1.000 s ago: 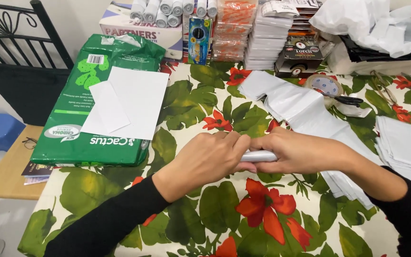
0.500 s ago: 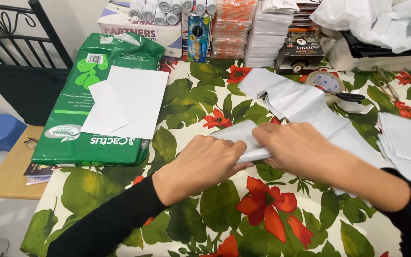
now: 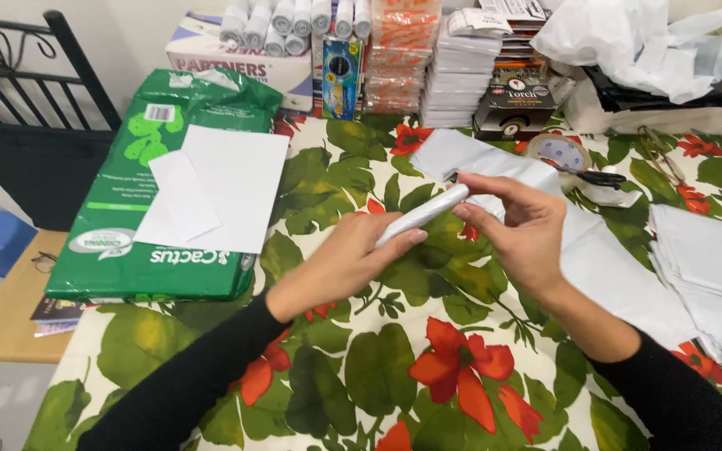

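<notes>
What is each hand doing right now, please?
Left hand: closed on the lower end of the white roll.
Right hand: fingers pinching the roll's upper end.

This looks like a home table used as a small packing or stationery workspace. A floral tablecloth (image 3: 428,367) covers it. Along the back stand stacks of small packets (image 3: 461,79), white rolls (image 3: 294,18) and a cardboard box (image 3: 236,63). A green wrapped pack (image 3: 152,225) carries white paper sheets (image 3: 227,188). Tape (image 3: 557,150), scissors (image 3: 599,177) and a black metal chair (image 3: 35,100) complete the setting.
</notes>
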